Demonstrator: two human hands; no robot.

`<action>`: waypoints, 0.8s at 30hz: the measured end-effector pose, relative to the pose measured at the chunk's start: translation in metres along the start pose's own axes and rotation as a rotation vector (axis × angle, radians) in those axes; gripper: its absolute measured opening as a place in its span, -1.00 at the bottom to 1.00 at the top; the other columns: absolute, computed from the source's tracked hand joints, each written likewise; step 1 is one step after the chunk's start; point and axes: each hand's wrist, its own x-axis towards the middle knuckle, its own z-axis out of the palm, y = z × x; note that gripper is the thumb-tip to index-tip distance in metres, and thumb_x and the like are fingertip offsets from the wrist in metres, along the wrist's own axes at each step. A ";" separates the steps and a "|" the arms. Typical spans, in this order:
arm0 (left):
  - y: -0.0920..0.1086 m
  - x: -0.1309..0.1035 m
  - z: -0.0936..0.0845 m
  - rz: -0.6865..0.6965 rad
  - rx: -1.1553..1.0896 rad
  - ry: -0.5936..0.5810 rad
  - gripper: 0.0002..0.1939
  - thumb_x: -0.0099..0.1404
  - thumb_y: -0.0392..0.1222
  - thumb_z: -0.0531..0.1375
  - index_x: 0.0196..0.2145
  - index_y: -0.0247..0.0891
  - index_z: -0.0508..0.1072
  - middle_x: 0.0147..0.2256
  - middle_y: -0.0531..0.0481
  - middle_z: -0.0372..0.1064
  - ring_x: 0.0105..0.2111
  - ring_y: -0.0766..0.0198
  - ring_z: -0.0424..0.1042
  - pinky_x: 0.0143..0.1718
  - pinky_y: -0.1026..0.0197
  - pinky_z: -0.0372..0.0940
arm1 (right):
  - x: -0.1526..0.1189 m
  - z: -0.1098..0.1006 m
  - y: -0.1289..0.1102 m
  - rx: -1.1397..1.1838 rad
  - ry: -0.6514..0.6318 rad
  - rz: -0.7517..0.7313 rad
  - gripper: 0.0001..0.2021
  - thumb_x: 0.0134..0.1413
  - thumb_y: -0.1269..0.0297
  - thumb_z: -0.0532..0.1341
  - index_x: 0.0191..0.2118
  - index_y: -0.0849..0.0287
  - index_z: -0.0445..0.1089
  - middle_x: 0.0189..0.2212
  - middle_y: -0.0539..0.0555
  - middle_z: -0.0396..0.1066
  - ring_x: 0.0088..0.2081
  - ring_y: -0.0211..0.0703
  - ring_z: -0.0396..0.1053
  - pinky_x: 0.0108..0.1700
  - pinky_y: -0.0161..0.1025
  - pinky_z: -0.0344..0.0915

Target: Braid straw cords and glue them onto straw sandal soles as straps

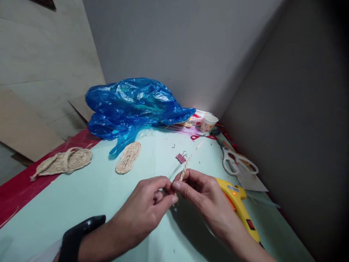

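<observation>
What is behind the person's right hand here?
Behind the right hand is a yellow glue gun; its handle, part of an orange trigger and a red switch show. The hand covers its front end, so no nozzle is visible.

We see a table (95, 193) with a pale green surface and a dark red strip (24, 194) along its left. On it we find a crumpled blue plastic bag (136, 105) towards the back, a woven slipper (79, 159), an oval woven sole (128, 158), a pinkish binder clip (180, 158) and a yellow glue gun (243, 209).
</observation>
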 end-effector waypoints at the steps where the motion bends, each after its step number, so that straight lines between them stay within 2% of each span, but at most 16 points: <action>1: 0.000 0.000 0.000 -0.010 -0.019 -0.009 -0.82 0.31 -0.11 0.12 -0.35 -0.27 0.40 -0.54 0.16 0.12 -0.53 0.36 0.09 -0.51 0.27 0.02 | 0.000 0.001 0.002 0.014 0.015 0.010 -0.68 0.05 0.04 0.29 -0.48 0.22 0.37 -0.53 -0.01 0.33 -0.42 -0.23 0.23 -0.35 -0.29 0.17; 3: 0.003 -0.001 0.000 0.018 -0.002 0.018 -0.84 0.29 -0.15 0.14 -0.41 -0.25 0.38 -0.53 0.14 0.17 -0.51 0.36 0.14 -0.47 0.27 0.06 | -0.002 0.002 0.005 0.029 0.061 0.029 -0.68 0.00 0.05 0.33 -0.50 0.22 0.37 -0.54 0.00 0.35 -0.43 -0.22 0.24 -0.35 -0.28 0.17; 6: 0.007 -0.005 0.000 0.145 0.099 0.117 -0.82 0.28 -0.26 0.13 -0.49 -0.24 0.31 -0.48 0.11 0.25 -0.46 0.35 0.21 -0.41 0.27 0.10 | -0.005 0.004 0.011 0.105 0.122 0.026 -0.70 0.02 0.06 0.33 -0.49 0.20 0.40 -0.54 0.00 0.35 -0.42 -0.22 0.25 -0.32 -0.27 0.18; 10: 0.009 -0.008 -0.001 0.265 0.150 0.168 -0.82 0.31 -0.32 0.07 -0.46 -0.24 0.33 -0.44 0.08 0.29 -0.42 0.33 0.26 -0.35 0.26 0.14 | -0.005 0.006 0.016 0.254 0.134 0.062 -0.71 -0.02 0.07 0.36 -0.50 0.19 0.42 -0.55 -0.02 0.31 -0.44 -0.23 0.21 -0.35 -0.28 0.15; 15: 0.008 -0.004 -0.007 0.212 0.158 0.159 -0.79 0.34 -0.28 0.04 -0.41 -0.24 0.42 -0.43 0.06 0.35 -0.39 0.29 0.30 -0.30 0.24 0.16 | -0.002 0.008 0.015 0.289 0.220 0.092 -0.72 -0.08 0.09 0.39 -0.53 0.21 0.44 -0.52 0.00 0.35 -0.43 -0.23 0.21 -0.34 -0.28 0.13; 17: 0.007 -0.002 -0.009 0.198 0.150 0.151 -0.77 0.34 -0.28 0.03 -0.41 -0.24 0.44 -0.42 0.04 0.37 -0.37 0.27 0.31 -0.29 0.23 0.16 | -0.002 0.009 0.014 0.319 0.209 0.092 -0.74 -0.07 0.11 0.39 -0.53 0.21 0.45 -0.54 -0.02 0.34 -0.44 -0.25 0.20 -0.34 -0.29 0.12; 20: 0.006 0.000 -0.010 0.151 0.020 0.116 -0.79 0.30 -0.28 0.06 -0.43 -0.25 0.45 -0.41 0.04 0.41 -0.36 0.26 0.32 -0.30 0.24 0.16 | -0.003 0.008 0.011 0.361 0.171 0.095 -0.74 -0.02 0.12 0.36 -0.50 0.23 0.47 -0.55 -0.02 0.35 -0.44 -0.27 0.20 -0.32 -0.30 0.13; 22: 0.005 0.002 -0.012 0.097 -0.083 0.103 -0.84 0.26 -0.29 0.10 -0.45 -0.25 0.43 -0.46 0.08 0.37 -0.41 0.31 0.28 -0.35 0.27 0.14 | -0.003 0.006 0.009 0.380 0.156 0.099 -0.72 0.04 0.08 0.32 -0.43 0.24 0.51 -0.52 0.01 0.37 -0.43 -0.27 0.20 -0.31 -0.31 0.13; 24: 0.005 0.004 -0.014 0.040 -0.160 0.089 -0.87 0.24 -0.29 0.13 -0.47 -0.25 0.41 -0.56 0.15 0.23 -0.52 0.38 0.15 -0.46 0.31 0.06 | -0.002 0.003 0.009 0.397 0.186 0.087 -0.71 0.05 0.07 0.32 -0.36 0.24 0.54 -0.51 0.02 0.38 -0.43 -0.28 0.19 -0.32 -0.32 0.13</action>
